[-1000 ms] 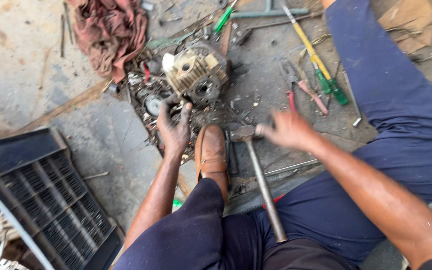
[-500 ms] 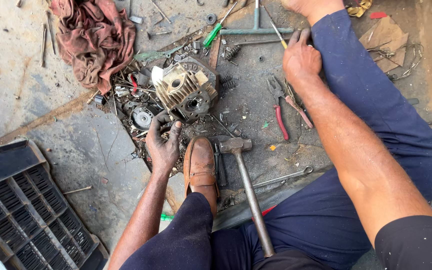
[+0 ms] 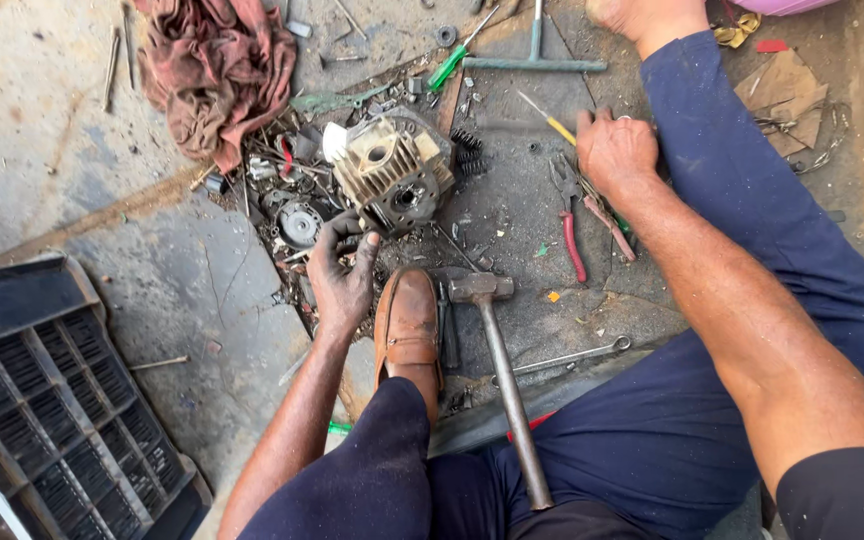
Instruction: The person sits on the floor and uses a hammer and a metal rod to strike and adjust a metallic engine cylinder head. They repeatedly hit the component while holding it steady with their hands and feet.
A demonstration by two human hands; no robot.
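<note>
Sitting: person on the floor [image 3: 152,290], parts spread within arm's reach
Left hand [image 3: 340,275]: palm down, fingers loosely curled and apart, touching small scrap just below the engine [image 3: 392,172], holding nothing
Right hand [image 3: 614,152]: arm stretched out, fingers pressed on the pliers [image 3: 574,215]; whether gripping, cannot tell
Hammer [image 3: 497,350]: lies between the legs, beside the shoe [image 3: 407,325]
Rag [image 3: 217,65]: well apart

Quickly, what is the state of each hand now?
Left hand: half open, holding nothing visible, beside the engine cylinder.
Right hand: resting beside the pliers; grip unclear.
</note>
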